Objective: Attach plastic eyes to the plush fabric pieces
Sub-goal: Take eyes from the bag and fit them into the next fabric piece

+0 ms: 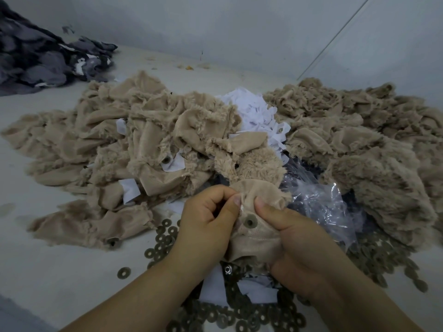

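Note:
A beige plush fabric piece [254, 238] is held smooth backing up, low in the middle of the view. My left hand [206, 224] pinches its upper left edge between thumb and curled fingers. My right hand [294, 240] grips its right side with the thumb pressed on top. A round washer [249, 222] sits on the backing between my thumbs, fixed on an eye post. Loose grey-green washers [165, 238] lie scattered on the table below my hands. The eye itself is hidden under the fabric.
Heaps of beige plush pieces lie at the left [119, 140] and right [359, 140]. White paper scraps [254, 111] sit between them. A clear plastic bag [321, 202] lies right of my hands. Dark grey fabric [36, 58] is piled at the far left, by the wall [215, 25].

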Demonstrator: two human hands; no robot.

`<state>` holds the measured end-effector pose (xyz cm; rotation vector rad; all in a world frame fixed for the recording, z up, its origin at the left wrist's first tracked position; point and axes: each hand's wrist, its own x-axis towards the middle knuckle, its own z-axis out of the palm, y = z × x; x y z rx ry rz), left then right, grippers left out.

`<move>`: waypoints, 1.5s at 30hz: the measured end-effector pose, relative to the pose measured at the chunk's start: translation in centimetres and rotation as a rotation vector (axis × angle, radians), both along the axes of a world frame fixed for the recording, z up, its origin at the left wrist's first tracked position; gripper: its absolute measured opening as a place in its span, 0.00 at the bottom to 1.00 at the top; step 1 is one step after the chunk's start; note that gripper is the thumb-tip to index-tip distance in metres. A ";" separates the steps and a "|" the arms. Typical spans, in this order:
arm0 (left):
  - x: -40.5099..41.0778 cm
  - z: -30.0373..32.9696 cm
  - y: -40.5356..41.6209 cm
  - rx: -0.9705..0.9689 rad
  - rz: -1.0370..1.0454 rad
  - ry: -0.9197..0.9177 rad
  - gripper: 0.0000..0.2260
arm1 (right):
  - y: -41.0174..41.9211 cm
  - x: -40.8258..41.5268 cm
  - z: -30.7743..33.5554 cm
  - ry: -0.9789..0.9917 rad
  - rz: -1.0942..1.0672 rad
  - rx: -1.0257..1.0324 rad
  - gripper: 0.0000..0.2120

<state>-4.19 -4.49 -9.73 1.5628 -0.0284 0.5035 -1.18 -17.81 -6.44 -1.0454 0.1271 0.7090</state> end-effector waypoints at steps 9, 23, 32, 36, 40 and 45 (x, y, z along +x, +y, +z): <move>-0.2 0.1 -0.1 -0.043 -0.027 -0.007 0.11 | -0.2 -0.2 0.0 -0.036 0.001 -0.004 0.16; -0.2 0.2 -0.2 -0.181 -0.031 0.013 0.12 | 0.2 -0.2 0.0 0.021 -0.024 0.022 0.16; -0.2 0.3 -0.2 -0.112 -0.011 -0.008 0.15 | 0.4 -0.6 -0.2 -0.041 -0.038 0.017 0.17; -0.1 0.1 0.0 -0.128 0.000 0.021 0.14 | 0.2 -0.4 -0.2 -0.041 -0.031 0.019 0.16; -0.1 0.0 0.1 -0.198 -0.038 0.053 0.11 | 0.2 -0.3 -0.3 -0.027 -0.023 0.034 0.16; 0.0 -0.3 0.2 -0.246 -0.051 0.060 0.09 | 0.0 -0.1 -0.6 -0.040 -0.014 0.015 0.20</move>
